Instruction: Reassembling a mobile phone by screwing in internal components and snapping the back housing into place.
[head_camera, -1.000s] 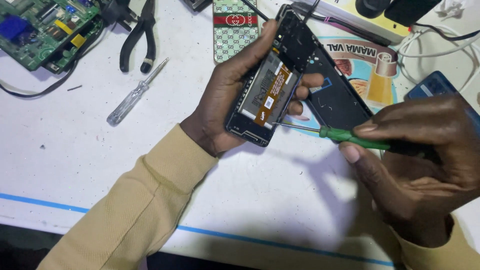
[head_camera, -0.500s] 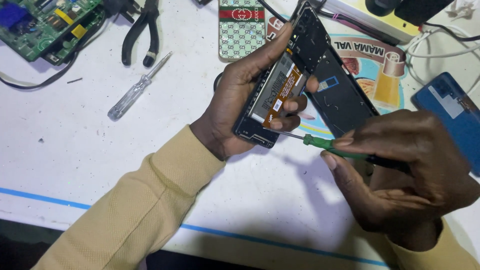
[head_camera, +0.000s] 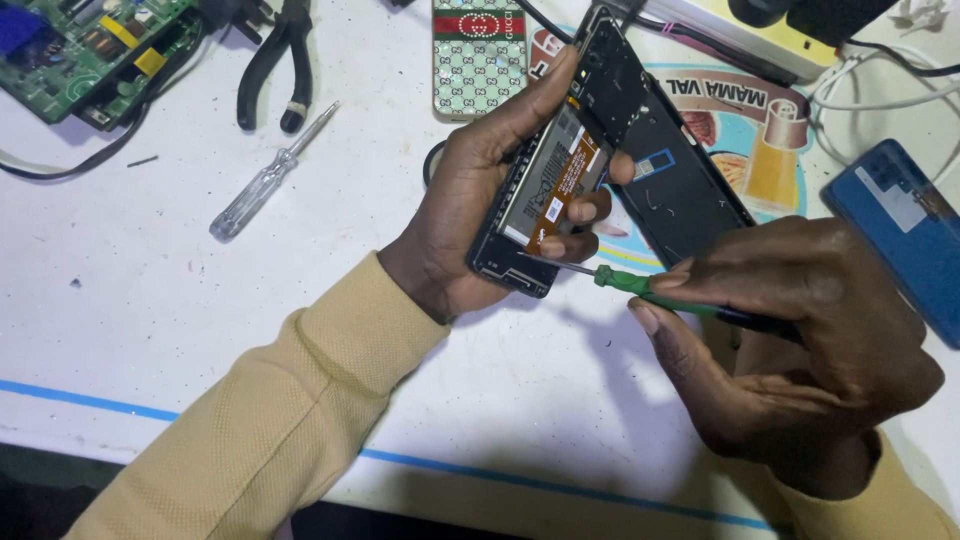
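White, scuffed table (head_camera: 150, 330) carries your work. Your left hand (head_camera: 480, 190) clamps the opened phone (head_camera: 560, 190) by its edges, tilted, at 12 o'clock from centre, its black frame, battery and orange flex cable bared. Your right hand (head_camera: 800, 340) pinches a green-handled screwdriver (head_camera: 640, 285), its thin tip touching the phone's lower end; the handle's rear is hidden in your fist. At 10 o'clock lies a clear-handled screwdriver (head_camera: 265, 180), with black pliers (head_camera: 275, 60) above it.

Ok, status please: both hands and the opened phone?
Left hand grips opened black phone. Right hand holds green-handled screwdriver, tip at phone's lower end. Nothing blocking.
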